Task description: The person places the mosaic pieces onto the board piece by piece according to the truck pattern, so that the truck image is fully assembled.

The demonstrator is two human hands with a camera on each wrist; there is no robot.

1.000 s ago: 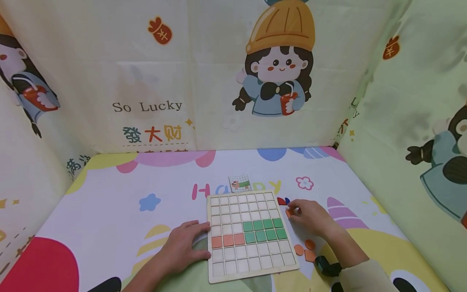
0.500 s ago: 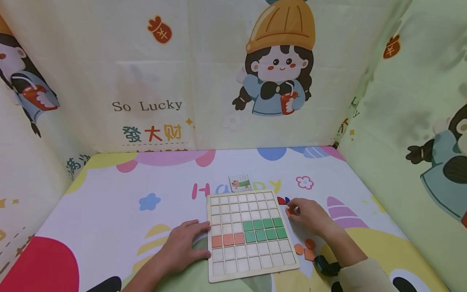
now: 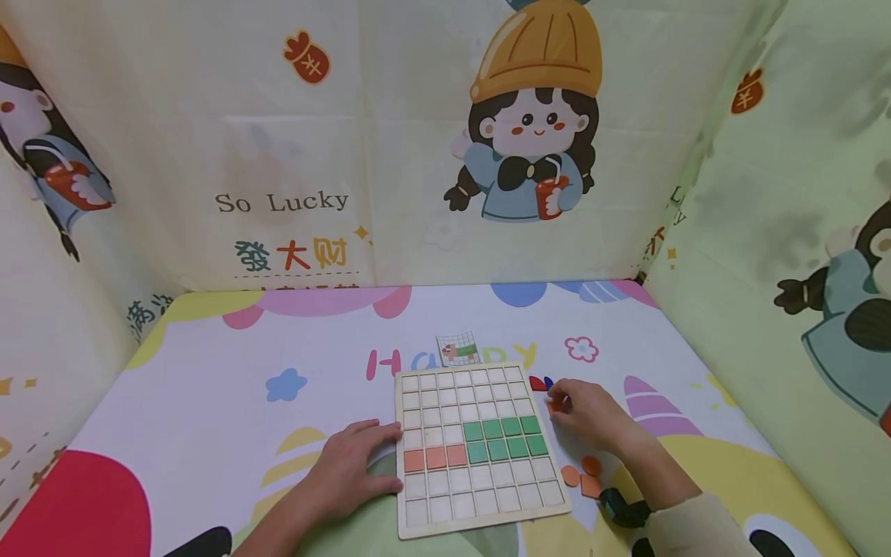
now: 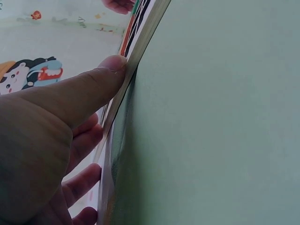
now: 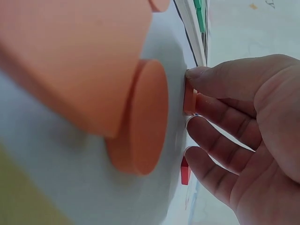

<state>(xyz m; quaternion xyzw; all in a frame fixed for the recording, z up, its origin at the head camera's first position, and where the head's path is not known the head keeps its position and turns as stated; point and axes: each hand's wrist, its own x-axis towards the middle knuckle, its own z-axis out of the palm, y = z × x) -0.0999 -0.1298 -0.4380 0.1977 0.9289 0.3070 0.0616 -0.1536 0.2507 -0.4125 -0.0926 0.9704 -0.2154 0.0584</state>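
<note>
A flat, pale wooden board with a square grid (image 3: pixel 460 510) is lying on a white tablecloth printed with colourful shapes (image 3: pixel 209 387). The left hand (image 3: pixel 351 468) is resting at the board's left edge, thumb and fingertips touching it, the fingers staying loose rather than clenching. The right hand (image 3: pixel 595 410) is working just beyond the board's right edge, pinching a small, flat orange piece (image 5: pixel 189 98) between thumb and index finger; its full outline is hiding behind the fingers. Eight green square tiles (image 3: pixel 496 450) are filling two rows on the board's right half, and three salmon-pink square tiles (image 3: pixel 435 459) are continuing the nearer row leftward. A small printed grid card (image 3: pixel 458 350) is lying at the board's far edge. A thin red piece (image 3: pixel 537 384) and a blue piece (image 3: pixel 548 383) are sitting beside the board's upper right. Two round orange discs (image 3: pixel 571 476) and a four-sided orange tile (image 3: pixel 590 486) are lying near its lower right.
</note>
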